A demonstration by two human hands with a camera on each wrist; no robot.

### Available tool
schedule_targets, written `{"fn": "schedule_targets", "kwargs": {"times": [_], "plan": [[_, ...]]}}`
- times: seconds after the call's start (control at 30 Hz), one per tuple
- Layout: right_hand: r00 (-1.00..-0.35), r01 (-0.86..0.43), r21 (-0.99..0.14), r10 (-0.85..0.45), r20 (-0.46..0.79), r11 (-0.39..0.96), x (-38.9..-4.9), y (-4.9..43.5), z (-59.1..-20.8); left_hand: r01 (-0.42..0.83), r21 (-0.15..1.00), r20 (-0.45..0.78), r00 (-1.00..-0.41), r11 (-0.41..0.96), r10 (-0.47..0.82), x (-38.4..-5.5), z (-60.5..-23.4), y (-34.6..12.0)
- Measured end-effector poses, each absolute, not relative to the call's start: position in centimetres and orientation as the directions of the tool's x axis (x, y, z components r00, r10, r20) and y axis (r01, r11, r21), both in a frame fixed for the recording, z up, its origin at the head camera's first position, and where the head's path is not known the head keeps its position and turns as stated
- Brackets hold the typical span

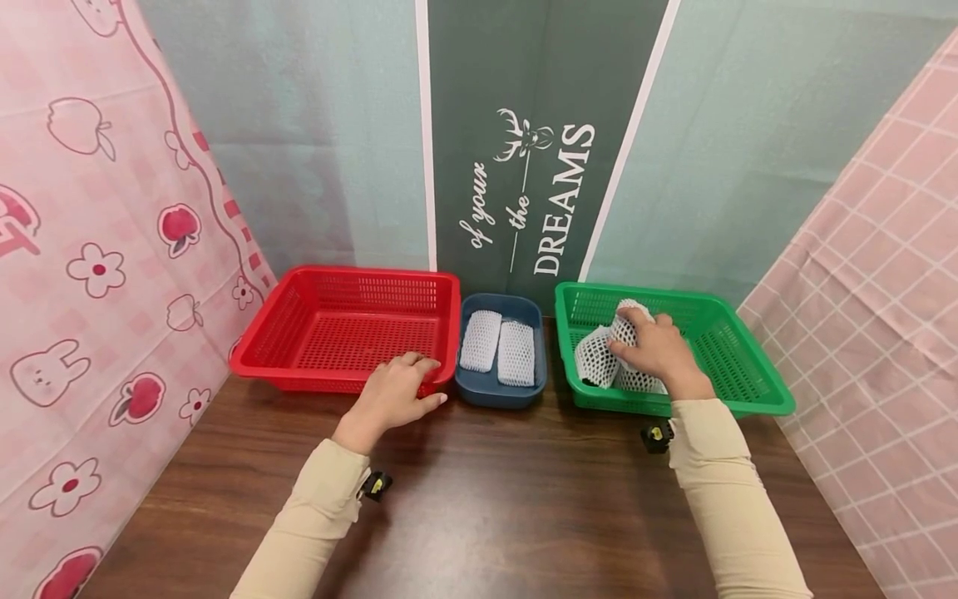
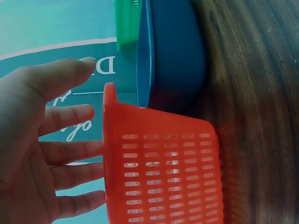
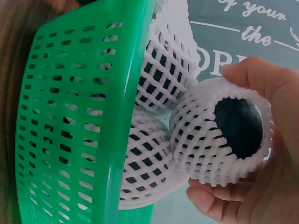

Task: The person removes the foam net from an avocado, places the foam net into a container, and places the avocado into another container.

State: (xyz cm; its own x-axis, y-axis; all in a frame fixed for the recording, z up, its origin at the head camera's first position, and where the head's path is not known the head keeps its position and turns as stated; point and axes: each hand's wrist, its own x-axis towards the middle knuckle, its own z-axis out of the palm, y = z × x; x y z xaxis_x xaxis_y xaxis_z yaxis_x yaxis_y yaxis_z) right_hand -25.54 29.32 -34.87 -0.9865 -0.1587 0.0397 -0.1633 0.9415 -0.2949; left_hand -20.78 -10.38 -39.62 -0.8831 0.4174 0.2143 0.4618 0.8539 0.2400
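My right hand (image 1: 660, 351) grips a dark, rounded thing in a white foam net (image 3: 196, 135) over the left part of the green basket (image 1: 718, 405). Its dark surface shows through the net's open end in the right wrist view. Two more dark things in foam nets (image 1: 596, 358) (image 3: 145, 163) lie below it in that basket. My left hand (image 1: 392, 391) hovers by the near right corner of the red basket (image 1: 299, 383), fingers spread loosely and holding nothing. In the left wrist view, its fingertips (image 2: 96, 149) come right up to the red rim.
Between the baskets stands a small blue bin (image 1: 500, 398) with two flat white foam nets (image 1: 481, 341) (image 1: 516, 353) in it. All three containers stand on a brown wooden table (image 1: 509, 507). Hanging cloths (image 1: 329, 125) enclose the back and both sides.
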Motion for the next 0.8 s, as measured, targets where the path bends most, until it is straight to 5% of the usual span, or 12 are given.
{"fn": "schedule_targets", "kwargs": {"times": [0.8], "plan": [[-0.982,-0.172,-0.406,-0.124,0.142,0.898,-23.9,28.7,-32.8,0.445,0.233,0.229,-0.889,0.865,0.396,-20.9,-36.2,-11.6]]}}
